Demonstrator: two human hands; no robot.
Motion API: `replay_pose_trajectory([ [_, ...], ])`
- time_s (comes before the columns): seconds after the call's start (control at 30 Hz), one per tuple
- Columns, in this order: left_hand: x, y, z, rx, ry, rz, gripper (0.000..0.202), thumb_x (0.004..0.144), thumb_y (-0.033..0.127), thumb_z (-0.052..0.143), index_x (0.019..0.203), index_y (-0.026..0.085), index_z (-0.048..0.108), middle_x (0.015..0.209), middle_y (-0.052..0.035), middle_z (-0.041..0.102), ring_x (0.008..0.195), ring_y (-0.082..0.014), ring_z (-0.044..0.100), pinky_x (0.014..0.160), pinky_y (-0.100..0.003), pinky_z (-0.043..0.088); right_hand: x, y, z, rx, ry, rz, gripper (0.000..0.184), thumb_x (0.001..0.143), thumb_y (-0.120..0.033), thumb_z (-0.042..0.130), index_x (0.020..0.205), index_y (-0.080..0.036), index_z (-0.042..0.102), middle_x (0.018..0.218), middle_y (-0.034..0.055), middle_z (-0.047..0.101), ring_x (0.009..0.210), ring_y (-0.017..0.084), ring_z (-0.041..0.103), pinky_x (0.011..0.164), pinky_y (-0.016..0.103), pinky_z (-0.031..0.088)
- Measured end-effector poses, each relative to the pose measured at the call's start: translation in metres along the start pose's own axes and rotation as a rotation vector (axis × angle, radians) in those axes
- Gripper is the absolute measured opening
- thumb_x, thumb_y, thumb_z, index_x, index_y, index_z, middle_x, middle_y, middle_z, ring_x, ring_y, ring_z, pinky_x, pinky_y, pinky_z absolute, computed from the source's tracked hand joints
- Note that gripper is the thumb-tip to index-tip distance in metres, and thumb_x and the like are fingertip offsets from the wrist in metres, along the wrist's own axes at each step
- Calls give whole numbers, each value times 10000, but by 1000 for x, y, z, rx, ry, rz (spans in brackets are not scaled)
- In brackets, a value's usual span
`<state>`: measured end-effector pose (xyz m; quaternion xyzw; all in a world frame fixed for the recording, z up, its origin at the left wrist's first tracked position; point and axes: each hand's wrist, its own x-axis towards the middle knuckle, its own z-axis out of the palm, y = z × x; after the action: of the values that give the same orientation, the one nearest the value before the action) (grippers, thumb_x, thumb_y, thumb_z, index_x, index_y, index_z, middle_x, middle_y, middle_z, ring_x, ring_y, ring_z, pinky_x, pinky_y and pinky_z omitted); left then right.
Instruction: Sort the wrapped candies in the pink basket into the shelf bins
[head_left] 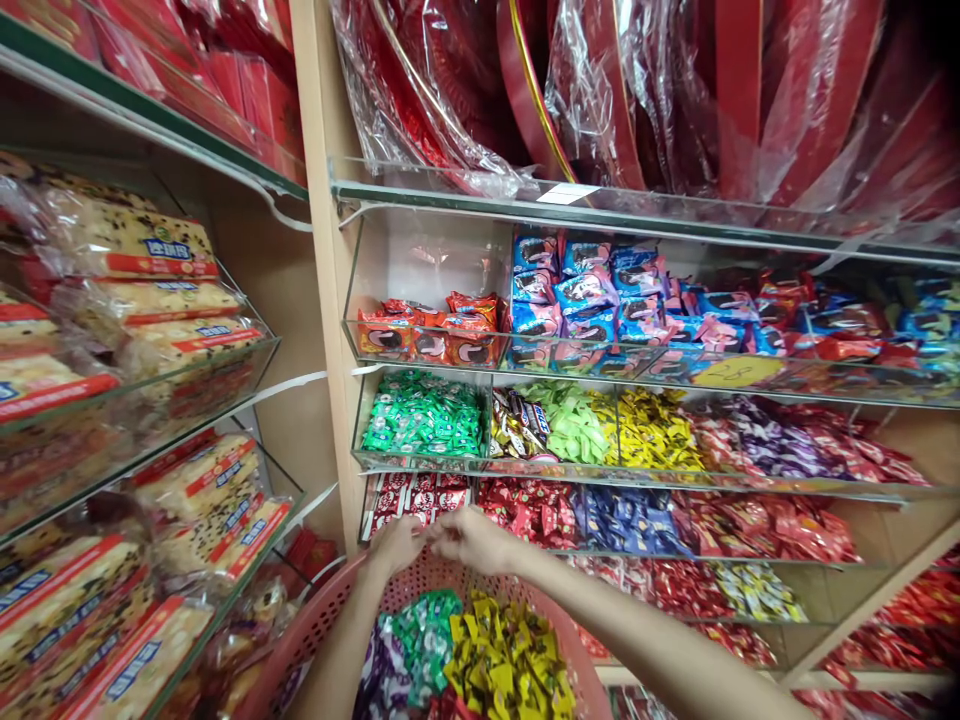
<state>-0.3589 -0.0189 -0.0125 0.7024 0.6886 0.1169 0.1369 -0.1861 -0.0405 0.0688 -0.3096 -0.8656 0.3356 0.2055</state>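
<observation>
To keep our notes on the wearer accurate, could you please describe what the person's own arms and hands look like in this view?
The left hand and right hand are bare, without gloves. The left forearm and right forearm are also bare, with no sleeve, watch or bracelet showing.

Red round gift boxes in plastic wrap up top, blue biscuit packs and green wrapped candies in acrylic bins, packaged cakes on left shelves.

Matt plastic basket w/ glossy foil candy wraps
</observation>
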Motion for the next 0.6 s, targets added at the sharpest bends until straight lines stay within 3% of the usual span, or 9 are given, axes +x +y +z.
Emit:
replay_pose_trajectory([
  [0.13, 0, 0, 0, -20, -1, 32, 545, 800, 648, 292, 877, 242, 647, 931, -60, 690, 856, -215, 623, 625, -238, 360, 34, -46, -38, -202, 235, -201, 164, 811, -155, 502, 834, -175, 663, 720, -8, 645, 662, 113, 564, 652, 207, 408],
  [0.27, -1, 0, 2, -30, 38, 9, 616, 779, 700, 260, 782, 218, 644, 898, -67, 697, 840, -210, 626, 627, -236, 365, 70, -57, -62, -403, 360, -235, 231, 821, -95, 467, 942, -184, 643, 926, 36, 653, 877, 149, 576, 796, 245, 400],
  [0.4, -2, 0, 1, -13, 37, 17, 633, 786, 699, 234, 751, 212, 637, 839, -66, 697, 764, -194, 623, 587, -230, 336, 93, -49, -67, -562, 332, -208, 314, 788, -53, 457, 1015, -191, 625, 1032, 57, 605, 949, 171, 539, 814, 259, 391],
  [0.6, -1, 0, 2, -25, 47, 0, 657, 756, 738, 237, 741, 214, 632, 824, -63, 688, 754, -193, 612, 580, -231, 313, 109, -45, -64, -759, 143, -272, 429, 754, -7, 442, 1090, -225, 595, 1115, 34, 583, 931, 184, 476, 824, 298, 356],
])
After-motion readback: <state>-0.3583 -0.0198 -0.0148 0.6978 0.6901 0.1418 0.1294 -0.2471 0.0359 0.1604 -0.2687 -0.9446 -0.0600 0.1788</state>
